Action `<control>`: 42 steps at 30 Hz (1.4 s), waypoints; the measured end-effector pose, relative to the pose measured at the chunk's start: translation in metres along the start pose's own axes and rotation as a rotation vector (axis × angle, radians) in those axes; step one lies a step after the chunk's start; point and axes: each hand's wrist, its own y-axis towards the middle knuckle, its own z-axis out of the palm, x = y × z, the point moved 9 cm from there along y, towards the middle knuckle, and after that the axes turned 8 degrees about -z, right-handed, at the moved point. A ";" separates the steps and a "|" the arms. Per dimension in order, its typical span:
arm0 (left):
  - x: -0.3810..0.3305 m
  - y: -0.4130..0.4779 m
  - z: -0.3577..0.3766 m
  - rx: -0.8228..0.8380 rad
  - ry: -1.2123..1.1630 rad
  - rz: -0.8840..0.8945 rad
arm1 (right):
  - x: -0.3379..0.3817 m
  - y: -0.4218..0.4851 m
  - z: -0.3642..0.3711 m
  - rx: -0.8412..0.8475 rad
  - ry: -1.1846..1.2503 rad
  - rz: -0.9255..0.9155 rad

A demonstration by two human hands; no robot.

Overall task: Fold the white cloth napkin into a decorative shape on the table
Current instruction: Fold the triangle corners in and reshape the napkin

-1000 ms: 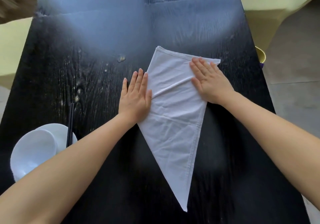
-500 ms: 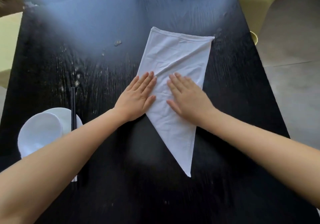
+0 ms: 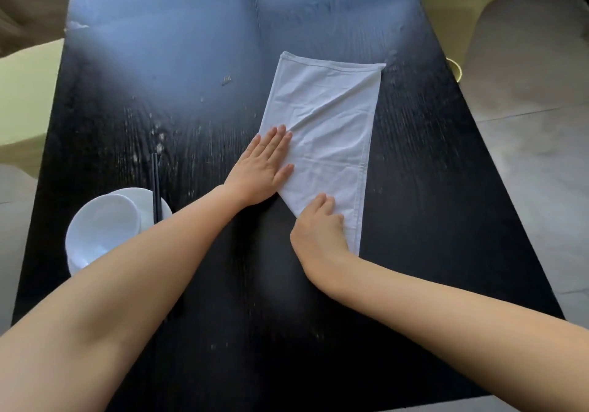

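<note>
- Containers: a white bowl (image 3: pixel 103 227) sits on a white plate (image 3: pixel 143 203) at the near left of the worktop (image 3: pixel 446 220); the bowl shows nothing inside. Dark chopsticks (image 3: pixel 155 185) lie across the plate's right rim, and the left forearm hides their near end.
- Napkin: the white cloth napkin (image 3: pixel 331 131) lies flat, right of centre, as a long tapering shape, wide at its far hemmed edge and narrowing toward the person.
- Left hand (image 3: pixel 261 169): fingers released and spread flat, pressing the napkin's left edge.
- Right hand (image 3: pixel 318 230): fingers curled down at the napkin's near tip; whether they pinch the cloth cannot be told.
- Change from half a second ago: the right hand has left the napkin's middle, where it lay flat, and come to the near tip; the pointed tip is now hidden beneath it. The left hand remains on the left edge.
- Surface and room: black wood-grain worktop with pale glare across its far half and small specks; pale green seats at both far corners; grey tiled floor at right.
</note>
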 end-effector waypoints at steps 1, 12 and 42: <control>0.000 0.000 0.000 0.000 -0.002 0.001 | -0.004 -0.001 -0.002 0.029 -0.021 0.047; 0.004 0.002 -0.003 0.070 -0.106 -0.004 | -0.065 0.016 -0.030 -0.052 0.150 0.020; 0.041 -0.026 -0.035 -0.522 -0.606 -0.753 | -0.275 0.115 -0.011 -0.650 1.202 0.523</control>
